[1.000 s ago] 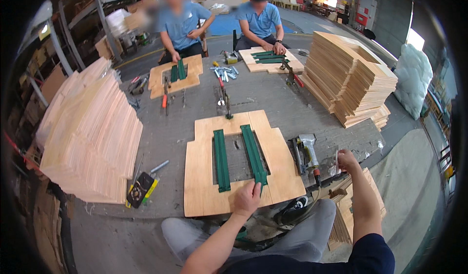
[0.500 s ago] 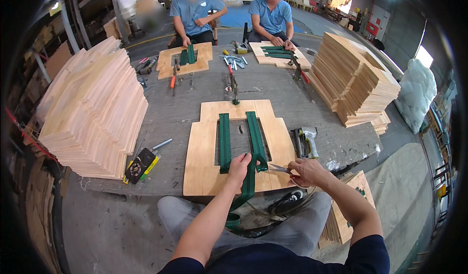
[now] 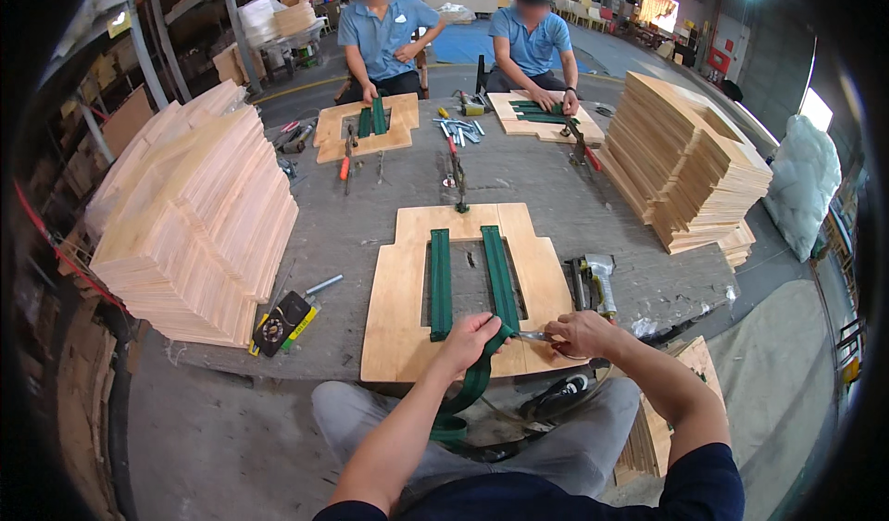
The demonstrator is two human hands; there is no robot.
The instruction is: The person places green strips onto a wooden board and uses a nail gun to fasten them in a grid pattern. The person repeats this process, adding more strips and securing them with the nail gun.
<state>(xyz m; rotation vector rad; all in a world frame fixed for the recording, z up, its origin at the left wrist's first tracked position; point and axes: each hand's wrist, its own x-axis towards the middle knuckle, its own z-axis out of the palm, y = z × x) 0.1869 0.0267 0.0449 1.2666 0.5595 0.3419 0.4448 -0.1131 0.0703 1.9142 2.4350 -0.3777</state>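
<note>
In front of me on the table lies a stepped plywood frame (image 3: 393, 322) with a rectangular opening. Two green webbing strips span it, a left strip (image 3: 441, 285) and a right strip (image 3: 498, 266). My left hand (image 3: 469, 343) pinches the webbing at the near end of the right strip, and its loose tail (image 3: 476, 384) hangs over the table edge toward my lap. My right hand (image 3: 590, 334) is closed around the handles of scissors (image 3: 532, 336). Their blades point left and meet the webbing beside my left fingers; whether they have cut in is hard to see.
A nail gun (image 3: 598, 282) lies right of the frame. Tall plywood stacks stand at left (image 3: 199, 215) and right (image 3: 694, 164). A tape measure (image 3: 281, 323) sits near the left stack. A clamp (image 3: 458, 183) touches the frame's far edge. Two co-workers sit opposite with similar frames.
The scissors have moved left, bringing their blades from beside the webbing onto it. My left hand has drawn the folded webbing nearer to me. The whole view has shifted slightly.
</note>
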